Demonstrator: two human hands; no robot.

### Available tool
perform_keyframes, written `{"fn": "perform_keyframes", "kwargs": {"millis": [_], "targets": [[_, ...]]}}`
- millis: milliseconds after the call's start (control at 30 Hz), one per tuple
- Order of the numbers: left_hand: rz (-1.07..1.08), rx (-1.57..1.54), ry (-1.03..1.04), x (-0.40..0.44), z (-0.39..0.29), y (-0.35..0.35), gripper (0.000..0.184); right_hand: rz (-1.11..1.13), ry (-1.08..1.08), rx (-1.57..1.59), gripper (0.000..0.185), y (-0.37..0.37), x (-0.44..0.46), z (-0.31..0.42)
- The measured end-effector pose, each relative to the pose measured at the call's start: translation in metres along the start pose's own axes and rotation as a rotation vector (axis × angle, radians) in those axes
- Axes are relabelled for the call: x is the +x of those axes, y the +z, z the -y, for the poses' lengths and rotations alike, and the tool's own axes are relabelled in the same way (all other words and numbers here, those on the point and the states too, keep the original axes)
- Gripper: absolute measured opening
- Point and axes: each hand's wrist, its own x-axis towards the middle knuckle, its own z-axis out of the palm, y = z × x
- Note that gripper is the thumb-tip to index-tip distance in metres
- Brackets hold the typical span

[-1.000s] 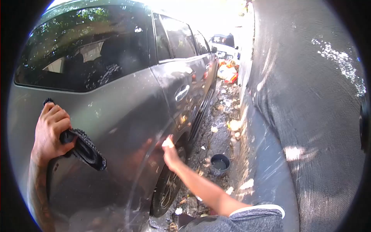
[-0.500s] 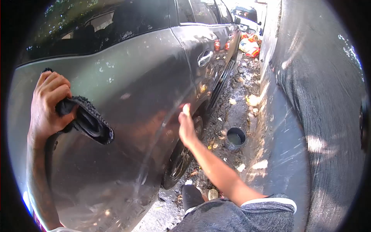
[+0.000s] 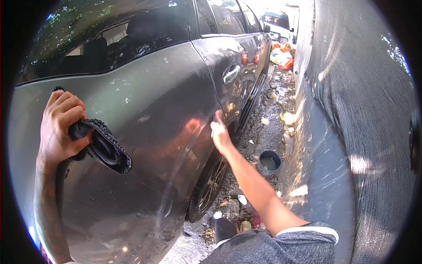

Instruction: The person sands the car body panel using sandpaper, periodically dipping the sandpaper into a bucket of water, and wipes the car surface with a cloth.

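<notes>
My left hand [image 3: 63,127] is closed round a dark fluffy cloth [image 3: 105,147], held against the side panel of a dark grey car [image 3: 167,101] below its rear window. Part of the cloth sticks out above the fingers and the rest hangs down to the right. My right hand [image 3: 221,134] is by the car's body above the rear wheel [image 3: 209,189], thumb raised; the fingers are partly turned away and blurred, and whether they hold anything does not show.
A dark bucket with liquid [image 3: 269,163] stands on the wet, littered ground. A wall draped with dark netting [image 3: 369,101] runs along the right. Farther off lie red and white bags [image 3: 282,57], with another vehicle [image 3: 277,22] behind.
The view has tilted downward and turned left, so the bucket sits higher and farther right. My left hand still grips the cloth on the panel. My right hand stays near the wheel arch.
</notes>
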Motion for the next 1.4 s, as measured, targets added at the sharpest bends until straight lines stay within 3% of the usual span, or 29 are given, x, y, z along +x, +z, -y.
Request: {"fn": "perform_keyframes", "kwargs": {"millis": [33, 67, 100, 167, 200, 233, 300, 333, 367, 500, 567, 600, 633, 733, 767, 833, 933, 1067, 1100, 1167, 1267, 1367, 1400], "targets": [[-0.008, 0.003, -0.003, -0.001, 0.000, 0.002, 0.034, 0.021, -0.018, -0.075, 0.065, -0.007, 0.015, -0.021], [-0.015, 0.005, -0.008, -0.002, 0.000, 0.004, 0.034, 0.093, 0.103, 0.068, 0.065, -0.006, 0.008, -0.022], [-0.018, 0.003, -0.009, -0.001, 0.002, 0.004, 0.034, -0.021, 0.005, 0.181, 0.062, 0.006, -0.015, 0.010], [-0.024, -0.010, 0.042, -0.002, 0.003, 0.005, 0.035, 0.064, -0.100, -0.019, 0.063, 0.008, -0.032, -0.002], [-0.024, -0.013, 0.031, -0.004, 0.001, 0.006, 0.035, 0.004, -0.070, -0.067, 0.065, 0.002, -0.023, 0.009], [-0.021, -0.004, 0.009, -0.004, 0.000, 0.006, 0.035, 0.012, 0.094, 0.211, 0.069, -0.001, 0.008, -0.028], [-0.019, 0.006, 0.002, -0.002, -0.001, 0.004, 0.034, 0.047, 0.155, 0.046, 0.069, -0.016, 0.019, -0.019], [-0.029, -0.001, 0.015, 0.000, -0.001, 0.003, 0.032, -0.011, 0.009, -0.019, 0.069, -0.012, 0.008, -0.004], [-0.045, -0.005, 0.023, 0.002, 0.001, 0.003, 0.030, -0.013, 0.069, 0.170, 0.067, -0.002, -0.005, 0.001], [-0.039, -0.010, 0.008, 0.003, 0.000, 0.005, 0.031, -0.043, -0.085, -0.067, 0.065, -0.006, 0.019, -0.033], [-0.029, -0.006, -0.005, 0.002, -0.001, 0.005, 0.031, 0.030, -0.335, -0.276, 0.064, -0.013, 0.028, -0.068], [-0.035, -0.016, 0.045, 0.003, 0.000, 0.004, 0.033, 0.005, -0.054, -0.048, 0.062, -0.008, 0.008, -0.007], [-0.050, -0.024, 0.084, 0.004, 0.003, 0.005, 0.034, -0.010, 0.066, 0.119, 0.063, 0.002, -0.004, -0.001], [-0.065, -0.014, 0.050, 0.001, 0.005, 0.007, 0.034, 0.000, -0.004, 0.043, 0.068, -0.009, 0.009, -0.014], [-0.026, 0.002, 0.038, 0.001, 0.005, 0.008, 0.034, -0.047, 0.208, 0.407, 0.067, -0.014, 0.018, 0.001], [-0.033, 0.016, 0.027, -0.001, 0.004, 0.010, 0.035, 0.166, 0.308, 0.115, 0.067, -0.019, 0.019, -0.004], [-0.063, -0.019, 0.067, 0.001, 0.005, 0.010, 0.037, 0.053, 0.072, 0.288, 0.069, -0.004, 0.000, -0.002], [-0.030, 0.030, 0.044, -0.001, 0.007, 0.011, 0.037, 0.046, 0.237, 0.394, 0.073, -0.014, 0.019, 0.003], [-0.049, 0.049, 0.055, 0.001, 0.008, 0.010, 0.037, -0.034, 0.155, 0.370, 0.068, 0.000, -0.001, 0.029], [-0.080, -0.044, 0.067, 0.002, 0.007, 0.010, 0.036, 0.033, 0.097, 0.061, 0.066, 0.016, -0.028, 0.008], [-0.104, -0.045, 0.027, 0.001, 0.002, 0.012, 0.033, -0.012, 0.024, -0.111, 0.067, -0.004, 0.003, 0.001], [-0.092, -0.034, 0.032, 0.005, -0.002, 0.005, 0.030, -0.034, 0.090, 0.206, 0.066, 0.000, -0.007, 0.021], [-0.078, -0.046, 0.025, 0.006, -0.002, 0.003, 0.028, 0.012, 0.049, 0.156, 0.063, 0.005, -0.020, 0.010]]}}
